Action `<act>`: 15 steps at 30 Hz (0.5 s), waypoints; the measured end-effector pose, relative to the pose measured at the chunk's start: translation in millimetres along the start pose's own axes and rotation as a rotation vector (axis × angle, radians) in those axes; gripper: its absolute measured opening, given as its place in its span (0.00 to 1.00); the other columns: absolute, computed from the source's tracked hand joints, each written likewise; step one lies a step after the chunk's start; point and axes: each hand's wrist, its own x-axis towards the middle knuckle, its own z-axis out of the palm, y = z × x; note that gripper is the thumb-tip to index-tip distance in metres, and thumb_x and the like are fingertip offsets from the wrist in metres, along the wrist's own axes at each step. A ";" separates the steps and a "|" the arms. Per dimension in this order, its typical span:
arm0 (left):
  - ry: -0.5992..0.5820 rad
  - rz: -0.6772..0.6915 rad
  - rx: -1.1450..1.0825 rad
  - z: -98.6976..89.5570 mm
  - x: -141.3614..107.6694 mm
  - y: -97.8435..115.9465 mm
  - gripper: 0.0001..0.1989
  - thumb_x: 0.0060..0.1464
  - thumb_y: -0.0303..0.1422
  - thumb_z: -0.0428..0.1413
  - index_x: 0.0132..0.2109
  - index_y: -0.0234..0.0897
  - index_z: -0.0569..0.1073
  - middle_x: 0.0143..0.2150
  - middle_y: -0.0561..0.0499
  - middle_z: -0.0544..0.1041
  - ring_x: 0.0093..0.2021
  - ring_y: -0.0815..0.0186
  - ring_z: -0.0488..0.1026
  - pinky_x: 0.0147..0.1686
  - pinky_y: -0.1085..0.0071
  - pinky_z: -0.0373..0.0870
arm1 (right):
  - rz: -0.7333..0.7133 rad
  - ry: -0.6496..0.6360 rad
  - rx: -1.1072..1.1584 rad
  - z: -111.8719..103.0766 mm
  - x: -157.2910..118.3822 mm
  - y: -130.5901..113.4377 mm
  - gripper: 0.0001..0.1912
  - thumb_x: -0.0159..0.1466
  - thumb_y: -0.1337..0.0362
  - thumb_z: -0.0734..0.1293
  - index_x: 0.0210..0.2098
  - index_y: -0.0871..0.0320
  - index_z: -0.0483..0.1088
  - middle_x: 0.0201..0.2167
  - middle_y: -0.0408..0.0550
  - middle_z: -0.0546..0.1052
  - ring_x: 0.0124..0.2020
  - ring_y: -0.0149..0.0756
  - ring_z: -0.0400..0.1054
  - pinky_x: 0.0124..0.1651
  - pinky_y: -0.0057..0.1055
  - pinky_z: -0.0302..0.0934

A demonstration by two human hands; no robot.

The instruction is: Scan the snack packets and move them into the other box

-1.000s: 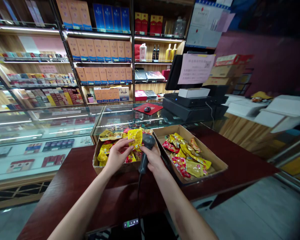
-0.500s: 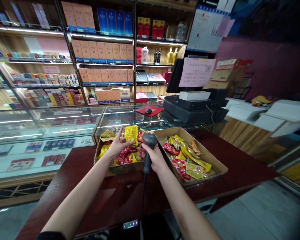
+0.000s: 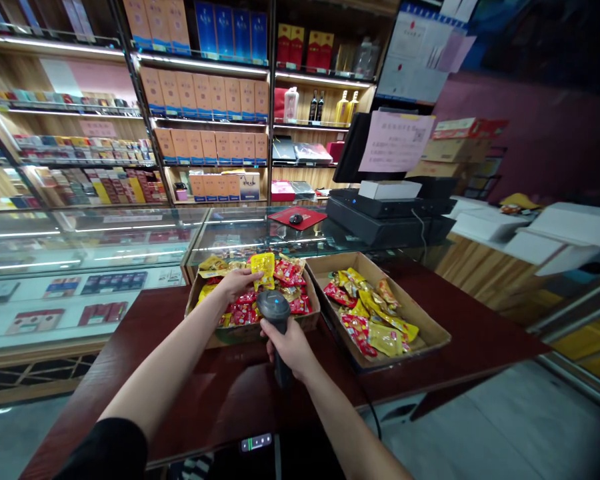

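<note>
My left hand reaches over the left cardboard box, its fingers closed at the side of a yellow snack packet that stands above the pile. Red and gold snack packets fill this box. My right hand is wrapped round the handle of a black barcode scanner, its head lit by a small blue light. The scanner is in front of the left box, below the yellow packet and apart from it. To the right stands a second cardboard box holding several red and yellow packets.
Both boxes stand on a dark red table. Behind are a glass counter, a red mouse pad with a mouse, and a monitor with paper over it. A lit phone-like screen lies at the near edge.
My right hand has drawn the scanner left and nearer to me, away from the packets. My left hand's fingers have closed in beside the yellow packet, which stays almost in place.
</note>
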 end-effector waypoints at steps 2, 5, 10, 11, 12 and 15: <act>0.009 -0.030 -0.013 1.4 1.2 2.4 0.16 0.37 0.32 0.69 0.36 0.32 0.77 0.33 0.46 0.80 0.31 0.67 0.77 0.30 0.76 0.74 | 0.006 0.021 0.008 3.6 -1.0 1.0 0.20 0.53 0.48 0.68 0.28 0.58 0.64 0.12 0.37 0.66 0.09 0.26 0.56 0.12 0.23 0.53; 0.026 -0.069 -0.011 3.7 1.8 7.2 0.18 0.37 0.30 0.69 0.38 0.32 0.77 0.34 0.46 0.80 0.31 0.66 0.77 0.28 0.76 0.73 | -0.009 0.032 -0.022 5.5 -1.1 0.8 0.19 0.53 0.48 0.69 0.27 0.57 0.63 0.10 0.36 0.64 0.09 0.26 0.56 0.12 0.23 0.52; 0.019 -0.113 0.012 6.0 5.0 15.0 0.18 0.37 0.29 0.69 0.38 0.32 0.77 0.34 0.46 0.80 0.31 0.66 0.78 0.28 0.76 0.73 | 0.031 0.035 -0.041 4.6 -1.8 -2.0 0.20 0.52 0.46 0.68 0.25 0.57 0.63 0.08 0.36 0.63 0.09 0.28 0.56 0.12 0.24 0.52; 0.010 -0.120 0.006 6.1 6.0 15.9 0.18 0.36 0.29 0.70 0.38 0.31 0.77 0.34 0.45 0.80 0.31 0.66 0.78 0.28 0.76 0.74 | 0.030 0.035 -0.038 4.5 -2.1 -2.1 0.21 0.52 0.46 0.68 0.25 0.57 0.63 0.08 0.36 0.63 0.09 0.28 0.56 0.12 0.24 0.52; 0.000 -0.127 -0.001 6.1 6.9 16.6 0.19 0.36 0.28 0.70 0.38 0.31 0.77 0.34 0.45 0.80 0.31 0.66 0.78 0.29 0.76 0.74 | 0.021 0.037 -0.039 4.4 -2.4 -2.1 0.21 0.52 0.45 0.68 0.26 0.57 0.63 0.09 0.36 0.63 0.09 0.28 0.56 0.13 0.24 0.53; -0.023 -0.146 -0.013 6.2 8.6 17.8 0.20 0.35 0.28 0.70 0.39 0.31 0.76 0.35 0.44 0.80 0.31 0.65 0.78 0.28 0.75 0.74 | -0.019 0.050 -0.066 4.1 -2.6 -0.9 0.21 0.53 0.44 0.67 0.27 0.57 0.64 0.09 0.37 0.65 0.09 0.28 0.57 0.13 0.25 0.54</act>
